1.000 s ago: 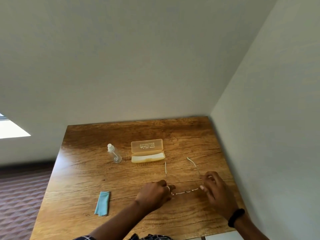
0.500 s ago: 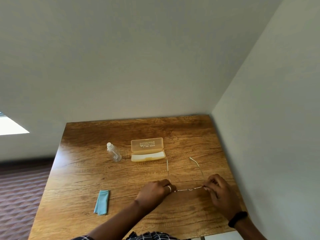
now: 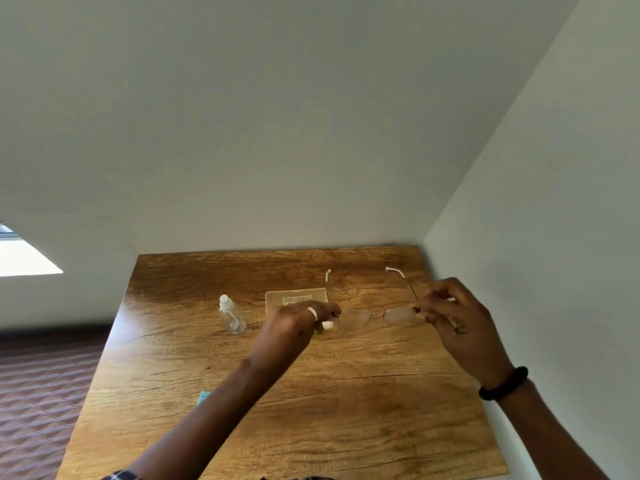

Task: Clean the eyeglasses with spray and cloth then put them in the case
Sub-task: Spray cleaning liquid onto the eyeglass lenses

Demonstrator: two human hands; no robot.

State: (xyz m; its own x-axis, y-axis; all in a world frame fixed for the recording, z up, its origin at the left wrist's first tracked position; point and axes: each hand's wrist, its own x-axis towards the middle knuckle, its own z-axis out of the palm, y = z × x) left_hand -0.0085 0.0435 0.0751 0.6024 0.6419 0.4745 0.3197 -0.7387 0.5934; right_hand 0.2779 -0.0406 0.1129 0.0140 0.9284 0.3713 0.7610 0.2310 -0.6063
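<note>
Wooden table carried three things. Translucent case lay toward far edge. Clear spray bottle just left of case. Blue cloth well nearer and left of case, only corner visible.

— What did the person wear?
— A pale ring sat on a finger of the left hand, and a black band circled the right wrist.
— Any sleeves?
— Only a checked sleeve edge showed, far up the left arm.

Both arms reach forward, the left hand and right hand each pinching an end of the eyeglasses
</note>
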